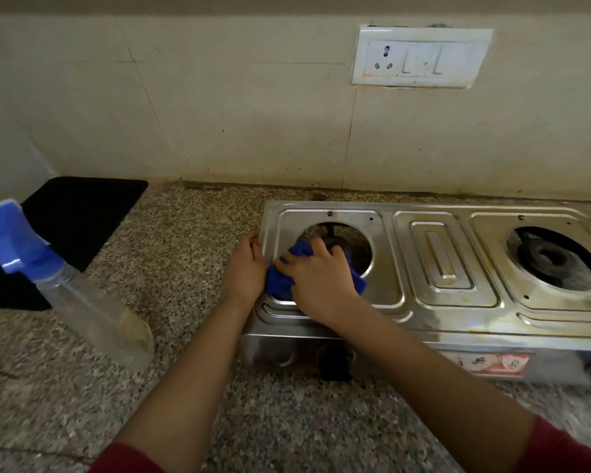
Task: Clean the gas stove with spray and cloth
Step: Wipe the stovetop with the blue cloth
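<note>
Caught in the wiping step, to judge by the pose: gripped a bunched blue cloth [280, 285] in the right hand [321, 278], fingers curled over it, and pressed it onto the gas stove [451, 268] at the near rim of the burner opening [355, 244] just beyond the knuckles. Steadied the stove with the left hand [244, 268], set against the cloth from its left side, fingers curled over the stove's left edge. Left the spray bottle [72, 285] standing on the countertop [185, 250], well to the left of both hands and touched by neither. Seemed far from done: noted yellowish staining across the middle panel and round the second burner [553, 257], well to the right of the right hand. Called next, most likely, for dragging the cloth rightward over that panel with firm pressure while holding the stove from sliding, or for reaching left to the bottle for more spray. Counted two hands, one cloth, one spray bottle, one stove, two burner openings, two front knobs [335, 365] with the farther cropped by the frame edge, one black mat [82, 227] beyond the bottle, and one socket plate [420, 58] on the wall.
</note>
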